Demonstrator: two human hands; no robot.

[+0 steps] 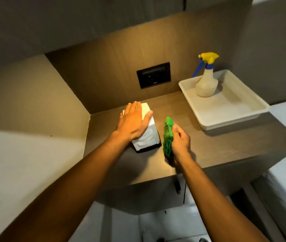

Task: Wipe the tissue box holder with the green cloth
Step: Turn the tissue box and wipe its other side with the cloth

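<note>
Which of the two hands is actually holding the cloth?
The right hand: its fingers are closed around the bunched green cloth, beside the tissue box holder. The left hand lies flat and open on top of the holder.

I face a brown countertop [208, 151] in a warmly lit alcove — a black wall socket panel [153, 75] ahead, pale tiled floor [156, 227] beneath me.
</note>
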